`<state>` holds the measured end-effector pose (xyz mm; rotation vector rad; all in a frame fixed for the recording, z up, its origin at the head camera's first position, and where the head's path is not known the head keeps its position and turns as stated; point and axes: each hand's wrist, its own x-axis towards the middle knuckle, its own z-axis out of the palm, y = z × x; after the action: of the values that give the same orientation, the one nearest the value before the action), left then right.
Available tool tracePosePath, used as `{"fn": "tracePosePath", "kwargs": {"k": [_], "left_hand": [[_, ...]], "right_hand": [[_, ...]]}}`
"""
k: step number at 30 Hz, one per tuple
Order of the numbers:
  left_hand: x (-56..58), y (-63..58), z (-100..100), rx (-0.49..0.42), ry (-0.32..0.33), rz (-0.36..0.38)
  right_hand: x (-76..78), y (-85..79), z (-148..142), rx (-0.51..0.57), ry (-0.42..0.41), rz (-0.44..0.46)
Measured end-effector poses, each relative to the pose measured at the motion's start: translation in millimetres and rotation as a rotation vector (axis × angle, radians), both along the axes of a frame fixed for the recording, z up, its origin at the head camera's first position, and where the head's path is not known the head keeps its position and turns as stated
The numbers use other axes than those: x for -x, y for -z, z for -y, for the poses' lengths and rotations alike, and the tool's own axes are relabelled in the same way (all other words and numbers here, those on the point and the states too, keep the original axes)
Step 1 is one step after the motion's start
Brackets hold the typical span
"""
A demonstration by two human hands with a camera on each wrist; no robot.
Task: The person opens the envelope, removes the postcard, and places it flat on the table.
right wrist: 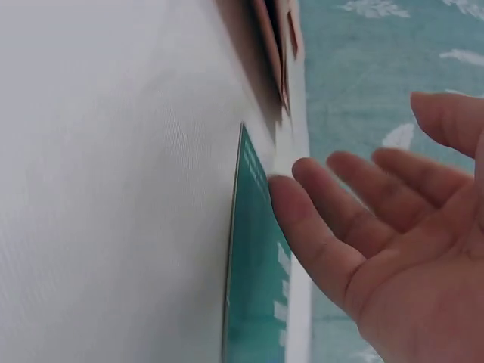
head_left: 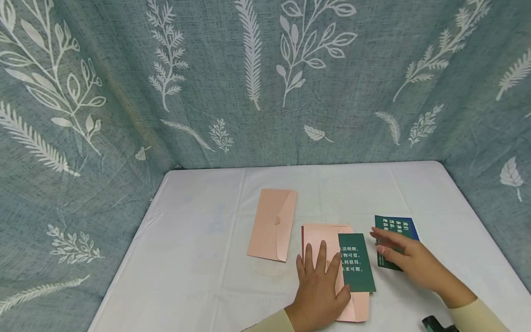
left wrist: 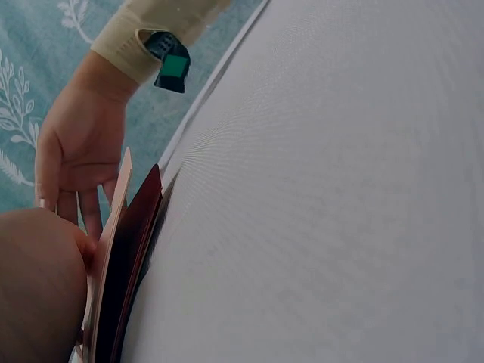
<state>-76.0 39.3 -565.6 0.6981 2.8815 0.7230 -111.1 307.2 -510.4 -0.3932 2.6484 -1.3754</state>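
My left hand [head_left: 318,290] lies with spread, straight fingers on a pile of pink envelopes [head_left: 325,233]. A dark red edge shows beneath them, also in the left wrist view as a dark red card [left wrist: 140,219]. A green card [head_left: 358,267] with white writing lies on the pile, just right of the fingers, its left edge beside them. My right hand [head_left: 415,263] hovers over a second green card [head_left: 394,226] with a blue edge at its right. In the right wrist view the fingers are relaxed and apart, close above the green card [right wrist: 257,265].
Another pink envelope [head_left: 271,226] lies flap up, farther back and left. All of it sits on a table with a white cloth [head_left: 199,258]. A leaf-patterned teal curtain [head_left: 265,83] hangs behind and at both sides. A dark device [head_left: 435,324] is by the right wrist.
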Motion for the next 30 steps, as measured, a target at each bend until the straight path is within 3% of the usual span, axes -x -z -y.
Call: {"fn": "tracePosePath", "kwargs": {"k": [5,10,15,24,30], "left_hand": [[0.4,1.4,-0.3,-0.014,-0.003,-0.012],[0.2,1.5,-0.7,-0.022,-0.007,0.008],[0.2,0.5,-0.7,-0.014,-0.011,0.001],[1.0,1.2,-0.4,-0.017,-0.006,0.003],[0.9,1.0,-1.0,-0.007,-0.012,0.01]], "right_hand": [[4.3,4.1,-2.0,0.304,0.071,0.278],[7.3,11.8,-4.9,0.466,0.115,0.443],[7.8,19.8,-3.4,0.526,0.087,0.488],[8.5,23.9,7.4,0.534,0.095,0.513],[8.3,24.0,15.6,0.513,0.144,0.523]]}}
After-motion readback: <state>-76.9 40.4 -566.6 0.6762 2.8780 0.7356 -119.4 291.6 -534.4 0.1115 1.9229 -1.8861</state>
